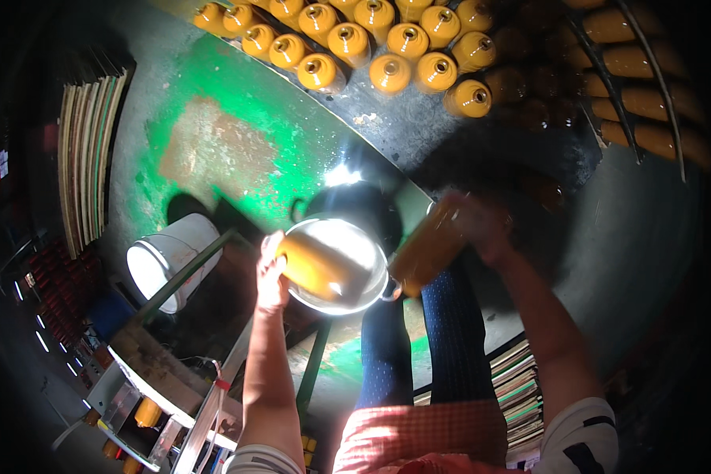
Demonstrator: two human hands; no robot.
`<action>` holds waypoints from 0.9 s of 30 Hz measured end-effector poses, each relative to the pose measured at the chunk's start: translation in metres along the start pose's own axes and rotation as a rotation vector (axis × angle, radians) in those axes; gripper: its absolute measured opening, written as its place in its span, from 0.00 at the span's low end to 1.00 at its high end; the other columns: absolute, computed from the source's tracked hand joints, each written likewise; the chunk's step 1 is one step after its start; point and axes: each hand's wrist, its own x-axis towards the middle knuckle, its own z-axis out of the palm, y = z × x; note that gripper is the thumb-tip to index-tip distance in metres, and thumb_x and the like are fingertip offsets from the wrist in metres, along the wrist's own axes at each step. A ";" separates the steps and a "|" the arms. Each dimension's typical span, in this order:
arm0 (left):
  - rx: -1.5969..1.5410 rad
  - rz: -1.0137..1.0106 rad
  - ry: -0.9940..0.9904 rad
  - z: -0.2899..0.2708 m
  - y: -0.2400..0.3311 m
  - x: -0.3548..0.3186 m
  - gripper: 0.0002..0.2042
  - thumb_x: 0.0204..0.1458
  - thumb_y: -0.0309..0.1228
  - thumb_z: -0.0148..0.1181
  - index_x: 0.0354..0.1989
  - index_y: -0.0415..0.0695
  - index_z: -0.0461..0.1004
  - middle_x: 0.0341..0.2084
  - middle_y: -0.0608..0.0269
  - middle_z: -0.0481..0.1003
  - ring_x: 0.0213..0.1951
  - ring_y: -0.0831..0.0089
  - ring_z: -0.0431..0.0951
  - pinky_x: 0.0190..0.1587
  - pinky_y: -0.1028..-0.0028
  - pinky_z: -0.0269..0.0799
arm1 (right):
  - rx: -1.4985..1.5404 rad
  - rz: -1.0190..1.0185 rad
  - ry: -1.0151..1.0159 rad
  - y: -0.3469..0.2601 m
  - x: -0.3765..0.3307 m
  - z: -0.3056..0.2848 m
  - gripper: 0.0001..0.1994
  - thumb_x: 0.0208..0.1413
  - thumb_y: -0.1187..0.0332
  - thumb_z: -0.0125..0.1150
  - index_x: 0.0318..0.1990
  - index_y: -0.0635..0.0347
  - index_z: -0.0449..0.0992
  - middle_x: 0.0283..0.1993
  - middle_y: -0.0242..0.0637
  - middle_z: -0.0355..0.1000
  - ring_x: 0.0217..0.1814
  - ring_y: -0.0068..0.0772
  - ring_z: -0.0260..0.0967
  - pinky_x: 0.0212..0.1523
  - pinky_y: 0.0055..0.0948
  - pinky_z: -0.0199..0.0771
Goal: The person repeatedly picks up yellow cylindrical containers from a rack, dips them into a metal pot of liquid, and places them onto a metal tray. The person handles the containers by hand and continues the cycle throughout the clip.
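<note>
My left hand (pixel 272 272) is closed around a yellow thread cone (pixel 317 267), tilted over a round, pale pot (pixel 381 265) with side handles. Bright light washes out the pot's inside, so I cannot tell what it holds. To the right of the pot, my right hand (pixel 482 225) grips a second thread cone (pixel 430 251), orange-brown in the shade and tilted. Its fingers are dark and blurred. That cone's lower end is close to the pot's rim; whether they touch I cannot tell.
Several yellow thread cones (pixel 408 39) stand in rows on a dark sheet ahead. More lie in a dark rack (pixel 640 95) at far right. A white bucket (pixel 174 257) sits tilted at left, near a stack of thin boards (pixel 91 158). A machine frame (pixel 213 411) stands lower left.
</note>
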 end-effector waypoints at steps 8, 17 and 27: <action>0.175 -0.247 0.118 -0.007 0.014 -0.161 0.11 0.61 0.33 0.54 0.45 0.37 0.73 0.31 0.49 0.80 0.26 0.63 0.80 0.26 0.72 0.77 | 1.001 0.527 -0.306 0.155 -0.111 0.125 0.22 0.60 0.56 0.57 0.58 0.55 0.69 0.53 0.45 0.72 0.54 0.41 0.72 0.57 0.42 0.74; -1.177 -0.455 -0.655 -0.041 -0.011 -0.235 0.30 0.62 0.45 0.53 0.65 0.35 0.59 0.61 0.34 0.58 0.59 0.36 0.64 0.61 0.47 0.64 | 0.965 0.277 -0.322 0.130 -0.179 0.241 0.20 0.66 0.54 0.51 0.53 0.61 0.72 0.46 0.39 0.76 0.45 0.35 0.76 0.49 0.36 0.78; -0.890 -0.256 -0.523 0.001 0.029 -0.362 0.25 0.60 0.49 0.54 0.52 0.39 0.67 0.42 0.48 0.70 0.39 0.54 0.75 0.41 0.56 0.74 | 0.330 -0.286 -0.071 0.123 -0.296 0.278 0.14 0.68 0.61 0.49 0.47 0.62 0.74 0.40 0.35 0.76 0.39 0.28 0.76 0.40 0.28 0.80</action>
